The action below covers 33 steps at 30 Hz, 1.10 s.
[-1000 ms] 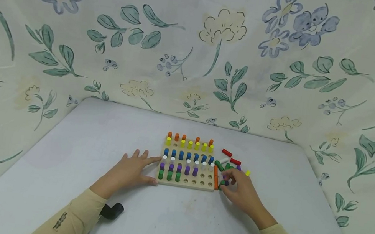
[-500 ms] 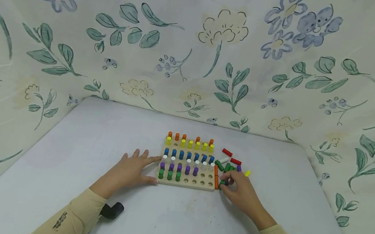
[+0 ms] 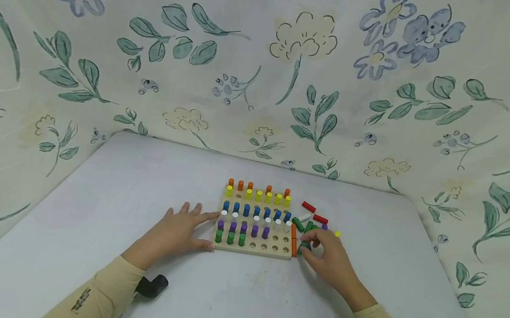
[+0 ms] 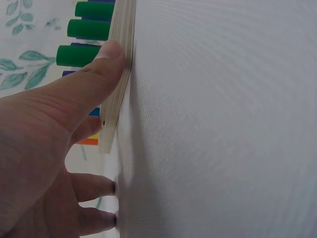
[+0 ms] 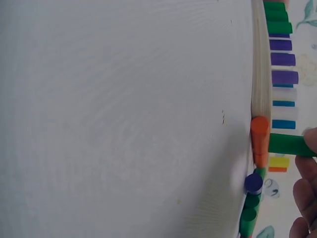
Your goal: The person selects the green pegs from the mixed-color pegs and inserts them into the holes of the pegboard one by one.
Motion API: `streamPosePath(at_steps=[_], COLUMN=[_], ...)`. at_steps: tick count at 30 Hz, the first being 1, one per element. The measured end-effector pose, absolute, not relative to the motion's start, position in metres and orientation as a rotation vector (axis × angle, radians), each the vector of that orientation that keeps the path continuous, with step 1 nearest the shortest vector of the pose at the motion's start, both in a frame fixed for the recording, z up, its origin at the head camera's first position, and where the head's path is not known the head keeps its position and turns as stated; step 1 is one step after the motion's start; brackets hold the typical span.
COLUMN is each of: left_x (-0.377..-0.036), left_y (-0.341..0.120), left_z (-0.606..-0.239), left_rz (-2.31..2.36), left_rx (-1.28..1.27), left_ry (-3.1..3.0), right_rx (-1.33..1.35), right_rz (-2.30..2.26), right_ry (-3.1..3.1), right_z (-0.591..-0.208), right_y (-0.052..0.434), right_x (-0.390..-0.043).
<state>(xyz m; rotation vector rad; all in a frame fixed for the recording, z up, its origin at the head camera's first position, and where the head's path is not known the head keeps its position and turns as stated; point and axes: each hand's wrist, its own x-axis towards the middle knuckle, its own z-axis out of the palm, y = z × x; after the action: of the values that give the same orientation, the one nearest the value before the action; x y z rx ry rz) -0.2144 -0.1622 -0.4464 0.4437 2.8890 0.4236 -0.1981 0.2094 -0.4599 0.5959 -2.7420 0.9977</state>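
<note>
A wooden peg board (image 3: 268,253) lies on the white table, with upright pegs in rows of orange, yellow, blue, white, purple and green. My left hand (image 3: 176,231) rests at its left side, fingers spread. In the left wrist view the thumb (image 4: 106,62) touches the board's front edge, near the green pegs. Right of the board, my right hand (image 3: 331,254) pinches a green peg (image 5: 287,144) between thumb and fingers. The right wrist view shows that peg raised off the table. Several holes at the front right of the board have no peg.
Loose pegs lie right of the board: two orange pegs (image 3: 294,239) along its edge, red pegs (image 3: 309,206), a white peg (image 3: 306,218), a yellow peg (image 3: 337,234) and several green ones (image 3: 298,224). A floral cloth (image 3: 246,74) hangs behind the table.
The green peg at my right fingertips has come up slightly and stands more upright in the pinch. My left hand and the board have stayed in place.
</note>
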Motion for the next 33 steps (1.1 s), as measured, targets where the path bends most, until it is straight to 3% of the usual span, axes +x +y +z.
streamPosePath(at_steps=[33], left_x=[-0.212], left_y=[-0.162], left_z=[-0.444], left_rz=[0.43], left_rx=[0.432], left_ry=[2.881], right_rx=[0.671], right_rz=[1.072], right_ry=[-2.693], right_z=[-0.457], right_y=[0.189], right_x=[-0.199])
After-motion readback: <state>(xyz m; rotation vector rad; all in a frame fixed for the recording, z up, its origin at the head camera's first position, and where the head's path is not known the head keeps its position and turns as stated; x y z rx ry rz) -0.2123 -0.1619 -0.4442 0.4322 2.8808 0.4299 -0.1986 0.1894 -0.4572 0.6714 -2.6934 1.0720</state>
